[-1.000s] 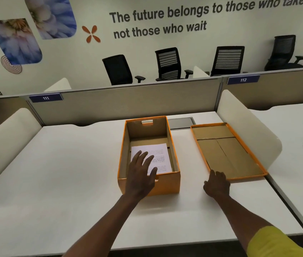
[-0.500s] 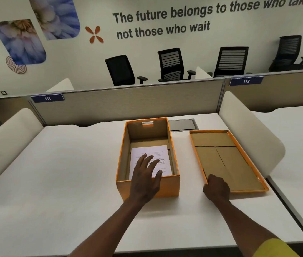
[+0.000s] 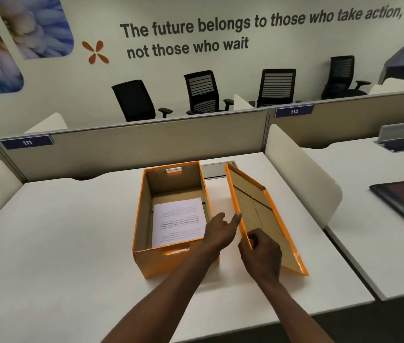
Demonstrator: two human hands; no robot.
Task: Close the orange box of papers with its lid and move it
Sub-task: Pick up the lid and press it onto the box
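The orange box (image 3: 171, 246) stands open-topped, only papers (image 3: 180, 220) low inside. My tilted lid (image 3: 265, 219) walls its right side, the white divider (image 3: 302, 179) just beyond. Left of the box, the counter (image 3: 55, 231) lies clear.

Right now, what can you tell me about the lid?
The lid is a shallow cardboard tray, orange outside, plain brown inside with a seam across it. It is tilted up on its right long edge, right of the open box. The right hand pinches its raised left rim; the left hand touches that rim.
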